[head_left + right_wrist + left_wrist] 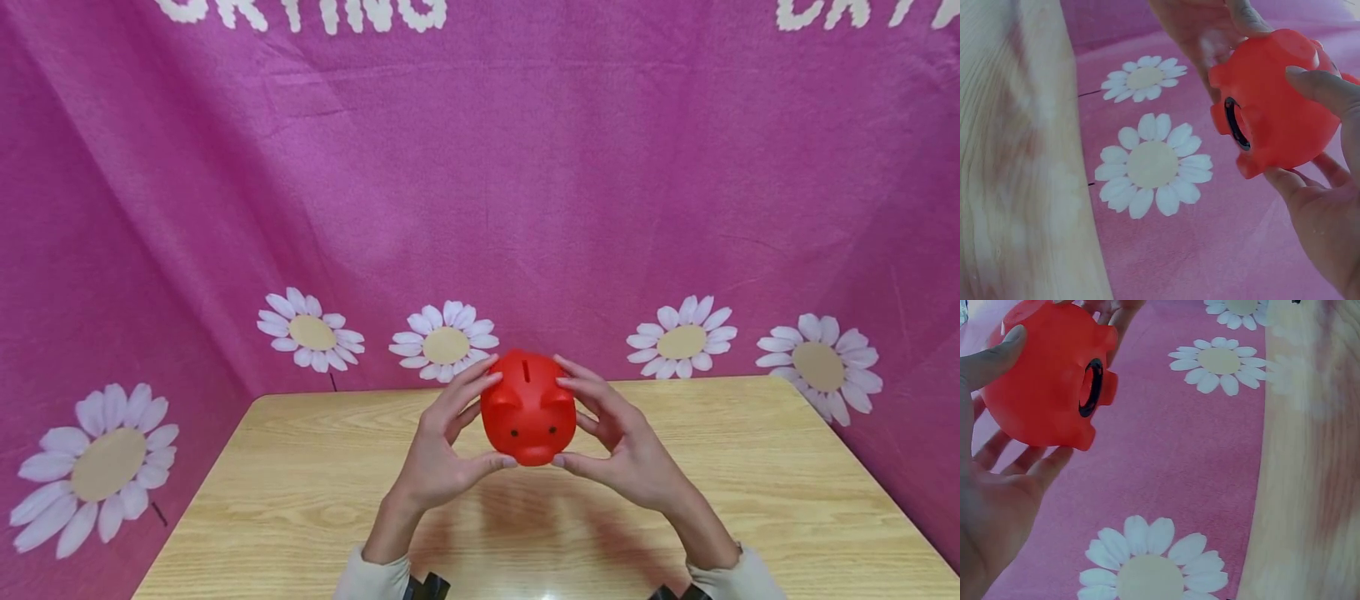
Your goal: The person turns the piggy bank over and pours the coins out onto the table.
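Observation:
A red piggy bank [528,412] hangs above the table between both hands, its snout toward me and the coin slot on top. My left hand [446,450] grips its left side, thumb by the snout and fingers along the flank. On the other side my right hand [626,442] holds it the same way. From below, the left wrist view shows the piggy bank [1047,375] with stubby feet and a black-rimmed round opening in its belly. That opening also shows on the piggy bank [1279,94] in the right wrist view.
The light wooden table [300,492] lies under the hands, with shadows of the hands and piggy bank on it. A pink cloth [487,183] printed with white daisies and lettering hangs behind the table and along its sides.

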`<action>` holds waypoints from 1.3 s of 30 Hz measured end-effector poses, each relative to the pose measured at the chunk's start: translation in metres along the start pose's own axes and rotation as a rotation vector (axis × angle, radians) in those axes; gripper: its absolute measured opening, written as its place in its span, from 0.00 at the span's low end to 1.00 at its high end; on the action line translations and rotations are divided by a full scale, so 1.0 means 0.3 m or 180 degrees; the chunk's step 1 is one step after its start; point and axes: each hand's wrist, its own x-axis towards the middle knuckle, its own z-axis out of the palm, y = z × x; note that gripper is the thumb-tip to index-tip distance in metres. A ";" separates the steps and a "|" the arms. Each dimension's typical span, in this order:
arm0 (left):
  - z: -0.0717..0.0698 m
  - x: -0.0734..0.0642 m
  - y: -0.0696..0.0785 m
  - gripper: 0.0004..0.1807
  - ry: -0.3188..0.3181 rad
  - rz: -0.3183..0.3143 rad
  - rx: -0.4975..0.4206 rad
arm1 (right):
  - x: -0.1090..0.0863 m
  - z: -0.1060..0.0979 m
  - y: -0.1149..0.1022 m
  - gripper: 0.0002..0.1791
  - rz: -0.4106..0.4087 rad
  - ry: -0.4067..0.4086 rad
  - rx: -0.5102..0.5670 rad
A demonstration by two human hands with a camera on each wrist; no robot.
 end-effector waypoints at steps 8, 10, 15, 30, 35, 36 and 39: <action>-0.002 0.013 0.016 0.48 -0.0067 0.0482 -0.0084 | 0.009 0.005 -0.015 0.47 -0.0628 0.0004 0.0177; -0.002 0.013 0.020 0.48 -0.0081 0.0535 -0.0086 | 0.011 0.007 -0.018 0.47 -0.0714 0.0013 0.0206; -0.002 0.013 0.024 0.48 -0.0087 0.0541 -0.0099 | 0.013 0.008 -0.021 0.46 -0.0782 0.0022 0.0225; 0.002 0.004 0.020 0.44 0.0130 0.0001 0.0051 | 0.003 0.015 -0.022 0.47 -0.0218 0.0261 -0.0347; 0.022 -0.002 0.009 0.38 0.0333 -0.0912 0.0125 | 0.006 0.040 -0.018 0.37 0.0718 0.0495 -0.0378; 0.027 -0.003 0.006 0.36 0.0350 -0.1117 0.0133 | 0.007 0.044 -0.015 0.34 0.0913 0.0515 -0.0360; 0.042 -0.001 -0.001 0.32 0.0355 -0.1658 0.0206 | 0.010 0.053 -0.007 0.29 0.1451 0.0502 -0.0327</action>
